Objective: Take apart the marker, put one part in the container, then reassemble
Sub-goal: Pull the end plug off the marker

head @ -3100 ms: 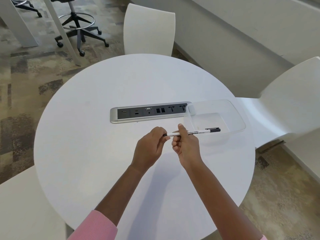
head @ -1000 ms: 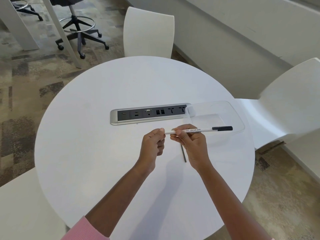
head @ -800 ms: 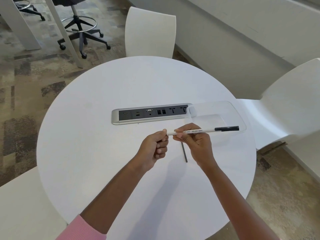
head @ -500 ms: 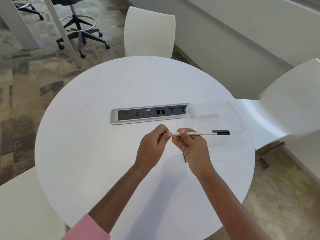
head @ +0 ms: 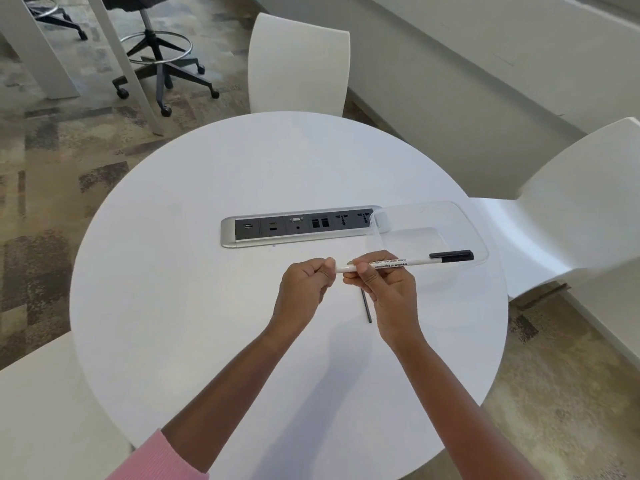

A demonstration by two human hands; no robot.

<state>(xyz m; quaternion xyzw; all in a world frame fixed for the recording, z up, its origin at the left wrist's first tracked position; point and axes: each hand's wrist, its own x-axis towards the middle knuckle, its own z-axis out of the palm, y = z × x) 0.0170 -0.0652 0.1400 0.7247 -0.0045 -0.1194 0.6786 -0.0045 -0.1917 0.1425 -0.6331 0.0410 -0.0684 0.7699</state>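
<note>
A white marker (head: 398,263) with a black cap (head: 452,256) is held level just above the white round table (head: 207,306). My right hand (head: 388,292) grips its barrel near the left end. The capped end reaches over the near edge of the clear plastic container (head: 415,205). My left hand (head: 303,289) is curled, with thumb and forefinger pinched at the marker's left tip. Whether it hides a small part I cannot tell. A thin dark rod (head: 366,308) lies on the table, partly under my right hand. Nothing is visible inside the container.
A grey socket panel (head: 298,226) is set into the table's middle, touching the container's left side. White chairs stand at the far side (head: 298,64) and at the right (head: 571,209). A rolling stool (head: 156,60) stands on the carpet beyond.
The thin dark rod came out of the marker and now lies on the table. My left hand has curled tighter at the marker's left tip, and the capped end has moved slightly right.
</note>
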